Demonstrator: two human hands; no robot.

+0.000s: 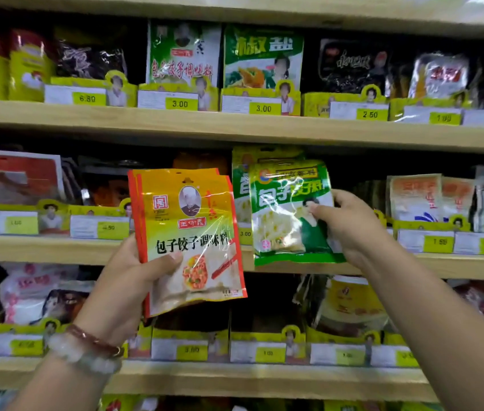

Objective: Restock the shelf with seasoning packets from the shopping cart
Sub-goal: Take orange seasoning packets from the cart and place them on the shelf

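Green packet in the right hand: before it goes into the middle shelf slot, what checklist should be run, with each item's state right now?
1. Right hand grips the green packet by its right edge: ok.
2. Matching stock behind it: another green packet stands in that slot: ok.
3. Price tag for that slot legible: mostly hidden by the packets, cannot tell.
4. Room left in the slot: depth hidden, cannot tell.
5. Left hand holds the orange packets clear of the slot, to its left: ok.
6. Packet fully seated on the middle shelf: not ok, it hangs in front of the shelf edge.
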